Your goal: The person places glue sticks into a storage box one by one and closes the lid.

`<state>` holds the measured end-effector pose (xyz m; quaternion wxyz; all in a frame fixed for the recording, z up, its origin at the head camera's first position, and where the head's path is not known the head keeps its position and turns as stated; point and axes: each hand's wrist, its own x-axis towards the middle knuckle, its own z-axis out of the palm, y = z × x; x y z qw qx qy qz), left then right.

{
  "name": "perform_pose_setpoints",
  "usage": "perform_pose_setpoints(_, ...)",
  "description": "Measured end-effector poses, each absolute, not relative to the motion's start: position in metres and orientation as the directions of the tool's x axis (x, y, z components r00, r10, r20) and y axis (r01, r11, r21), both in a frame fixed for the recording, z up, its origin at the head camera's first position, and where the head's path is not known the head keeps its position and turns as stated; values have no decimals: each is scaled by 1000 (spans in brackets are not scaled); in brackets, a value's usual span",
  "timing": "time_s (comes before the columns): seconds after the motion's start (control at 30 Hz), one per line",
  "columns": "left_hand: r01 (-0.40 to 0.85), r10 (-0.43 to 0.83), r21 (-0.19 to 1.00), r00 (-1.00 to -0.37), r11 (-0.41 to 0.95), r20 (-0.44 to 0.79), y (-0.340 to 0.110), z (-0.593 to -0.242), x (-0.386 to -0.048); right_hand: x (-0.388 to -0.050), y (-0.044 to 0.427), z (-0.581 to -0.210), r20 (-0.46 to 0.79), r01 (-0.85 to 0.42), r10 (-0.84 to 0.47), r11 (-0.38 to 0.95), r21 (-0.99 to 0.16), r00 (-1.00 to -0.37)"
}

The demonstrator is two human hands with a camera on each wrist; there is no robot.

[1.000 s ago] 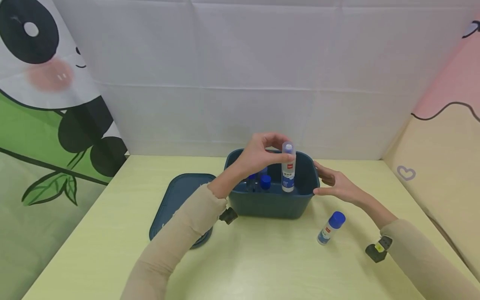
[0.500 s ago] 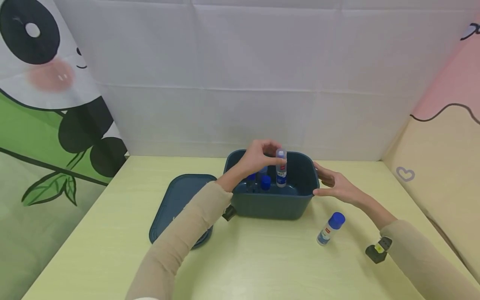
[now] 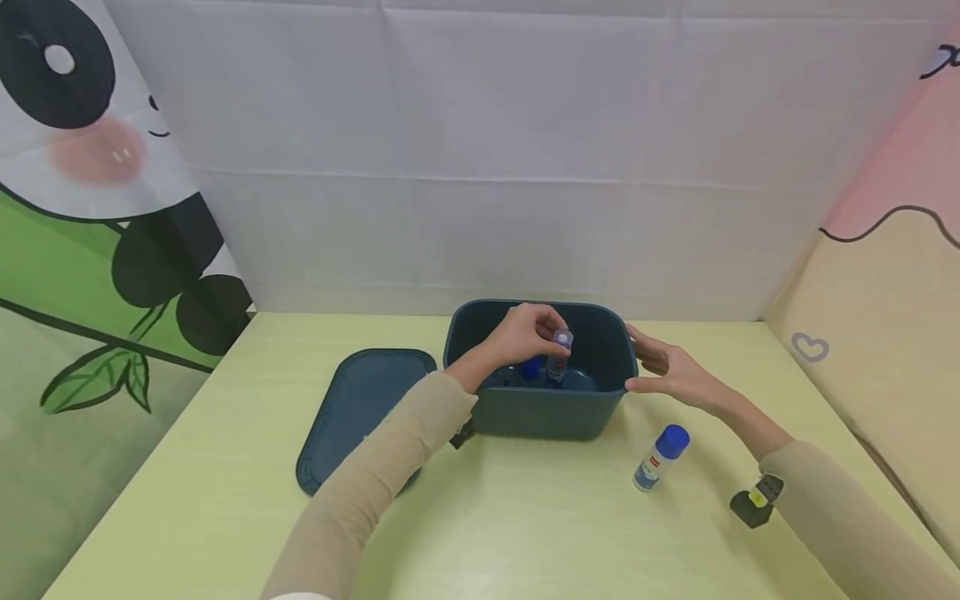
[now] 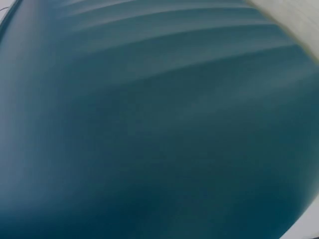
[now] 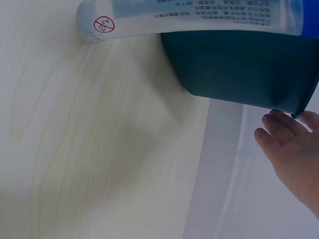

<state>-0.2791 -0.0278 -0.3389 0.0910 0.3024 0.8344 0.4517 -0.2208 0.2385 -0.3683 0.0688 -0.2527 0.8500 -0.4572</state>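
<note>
Inside the dark teal bin (image 3: 540, 417), my left hand (image 3: 522, 335) pinches the top of an upright glue stick (image 3: 557, 367) with a clear cap. Beside it, a blue cap (image 3: 531, 367) shows in the bin; my hand hides part of what stands there. My right hand (image 3: 672, 371) touches the bin's right rim with thumb and fingers, also seen in the right wrist view, where the hand (image 5: 294, 154) is at the bin's (image 5: 239, 69) edge. The left wrist view is filled by the bin's teal side (image 4: 164, 124).
A blue-capped glue stick (image 3: 661, 457) stands on the table to the right in front of the bin, and looms close in the right wrist view (image 5: 199, 15). The teal lid (image 3: 360, 408) lies left of the bin, partly under my left forearm. A white cloth (image 3: 420, 233) hangs behind.
My left hand has moved left and down into the bin with the clear-capped glue stick. The right hand has stayed at the rim.
</note>
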Motion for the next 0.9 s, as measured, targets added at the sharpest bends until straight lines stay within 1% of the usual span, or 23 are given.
perform_pose_setpoints(0.33, 455, 578, 745, -808, 489, 115, -30, -339, -280, -221, 239, -367, 104, -360, -495, 456, -814, -863)
perform_pose_setpoints(0.6, 505, 577, 651, -807, 567, 123, -32, -340, -281, -221, 239, -368, 108, -359, -493, 448, -819, -863)
perform_pose_setpoints(0.9, 513, 582, 638, -804, 574, 122, -34, -340, -280, -218, 236, -365, 119, -364, -497, 432, -825, -859)
